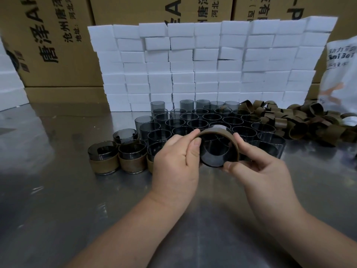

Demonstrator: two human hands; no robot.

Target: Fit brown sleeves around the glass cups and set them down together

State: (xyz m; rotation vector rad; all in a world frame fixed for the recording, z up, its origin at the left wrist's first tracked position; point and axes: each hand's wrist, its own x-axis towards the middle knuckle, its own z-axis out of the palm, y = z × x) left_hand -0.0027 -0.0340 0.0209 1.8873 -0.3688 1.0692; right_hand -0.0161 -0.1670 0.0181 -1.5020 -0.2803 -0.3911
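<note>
Both hands hold one glass cup [217, 153] in the air above the worktop [58, 190], just in front of the block of bare cups [202, 120]. The cup lies tipped on its side, its long axis running roughly from 6 to 12 o'clock, one end facing the camera. A brown sleeve [216, 133] rings the far part of it. The left hand [175, 165] grips at 9 o'clock, thumb pressed on the sleeve's near edge and fingers curled over the rim. The right hand [257, 163] grips at 3 o'clock, thumb under the cup and a fingertip on the sleeve's outer face. Both grips are clenched on the cup and sleeve together.

The sleeve probably sits only partway along the glass, though dark tint makes its seating hard to read. The next move turns on sliding it along the cup's axis.

Finished cups [117, 157] with sleeves stand at 9 o'clock of the hands, nearer the left hand. Loose sleeves [301, 120] are heaped at 2 o'clock.
</note>
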